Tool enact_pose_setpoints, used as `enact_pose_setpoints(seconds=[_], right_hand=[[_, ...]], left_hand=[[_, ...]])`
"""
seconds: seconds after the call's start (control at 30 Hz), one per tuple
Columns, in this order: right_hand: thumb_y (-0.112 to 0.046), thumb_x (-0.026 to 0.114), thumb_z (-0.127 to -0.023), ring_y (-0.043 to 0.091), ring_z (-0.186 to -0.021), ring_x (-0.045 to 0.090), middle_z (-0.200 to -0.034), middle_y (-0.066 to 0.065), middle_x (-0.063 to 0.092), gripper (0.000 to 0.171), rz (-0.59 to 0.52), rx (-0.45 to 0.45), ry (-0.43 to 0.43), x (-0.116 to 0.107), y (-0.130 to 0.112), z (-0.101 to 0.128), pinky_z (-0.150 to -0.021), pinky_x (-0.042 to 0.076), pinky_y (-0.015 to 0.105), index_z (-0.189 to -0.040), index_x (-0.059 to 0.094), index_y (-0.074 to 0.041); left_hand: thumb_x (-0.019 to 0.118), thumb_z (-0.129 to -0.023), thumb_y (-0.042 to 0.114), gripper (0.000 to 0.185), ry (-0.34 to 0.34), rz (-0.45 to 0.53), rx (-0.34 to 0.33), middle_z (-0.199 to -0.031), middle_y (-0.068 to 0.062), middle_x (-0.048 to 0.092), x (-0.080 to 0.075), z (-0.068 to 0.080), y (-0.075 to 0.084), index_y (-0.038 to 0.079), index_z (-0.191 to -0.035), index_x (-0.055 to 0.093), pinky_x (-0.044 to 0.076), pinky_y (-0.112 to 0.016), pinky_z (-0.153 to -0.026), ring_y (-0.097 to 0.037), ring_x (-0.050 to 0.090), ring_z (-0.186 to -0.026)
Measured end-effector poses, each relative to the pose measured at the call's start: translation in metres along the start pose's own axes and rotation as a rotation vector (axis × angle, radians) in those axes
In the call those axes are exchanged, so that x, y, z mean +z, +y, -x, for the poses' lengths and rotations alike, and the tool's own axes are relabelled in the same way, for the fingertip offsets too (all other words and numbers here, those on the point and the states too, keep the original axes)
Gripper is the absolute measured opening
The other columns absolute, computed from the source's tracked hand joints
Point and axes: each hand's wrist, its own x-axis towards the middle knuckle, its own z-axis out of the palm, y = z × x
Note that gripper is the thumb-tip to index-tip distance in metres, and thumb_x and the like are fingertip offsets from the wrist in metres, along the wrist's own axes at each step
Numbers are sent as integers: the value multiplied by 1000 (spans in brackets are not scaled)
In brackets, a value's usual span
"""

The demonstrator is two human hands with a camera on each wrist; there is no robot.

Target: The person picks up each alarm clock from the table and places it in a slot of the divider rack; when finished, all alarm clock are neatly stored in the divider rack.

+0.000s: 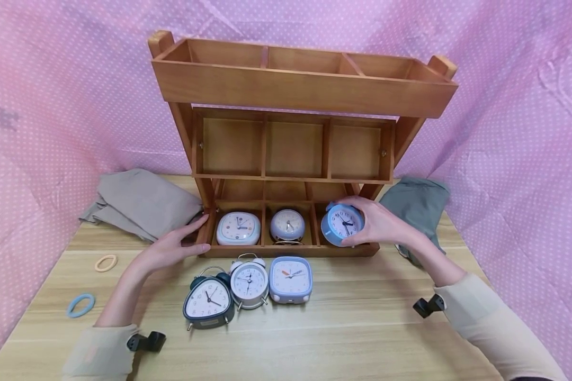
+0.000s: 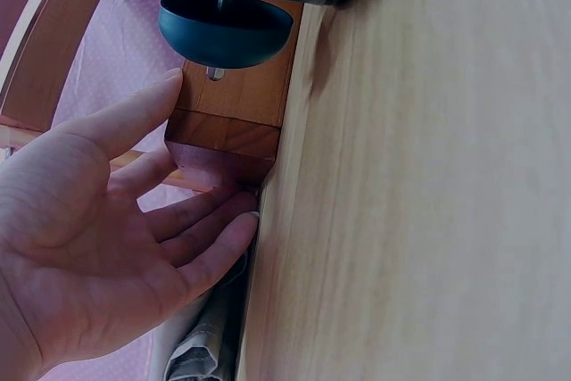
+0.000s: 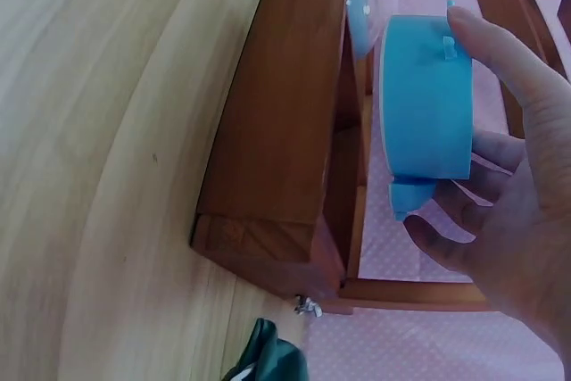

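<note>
Fingers, right hand [image 1: 380, 221], pinch blue alarm clock [image 1: 344, 224]; slackening could drop it below them. Left hand [image 1: 169, 248] splayed against wooden rack [image 1: 300, 90].

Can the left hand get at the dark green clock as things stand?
Likely yes: the left hand only touches the shelf, and the dark green clock stands nearby on the table, its left side unobstructed.

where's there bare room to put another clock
The table is bare between the lilac clock and the right forearm; the middle tier has three bare compartments. Crowded: the bottom tier, with two clocks inside and the right hand holding the blue clock at its right end, and the table left of the lilac clock, where two bell clocks stand.
</note>
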Motion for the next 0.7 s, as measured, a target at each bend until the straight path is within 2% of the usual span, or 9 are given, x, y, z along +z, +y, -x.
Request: enact_pose_setpoints(seconds=[0.53,0.7], right_hand=[[-50,90,-71,21,-103,65,-121,6,70,83,105,122,-42,10,15,-19,-90,57,43,-138,60,-12],[-53,89,-71,21,-102,65,-120,6,71,84,115,134,-31,13,13,-21,-89,58,43,-138,59,-12]], left_hand=[[64,-100,49,82,8,-10,23,-169,-25,25,0,1,0,21,-165,24,29,-73,-118,-54,26,-152],[63,-99,52,83,-2,-4,-6,-169,-26,24,0,1,1,24,-166,22,27,-74,-118,-55,24,-152]])
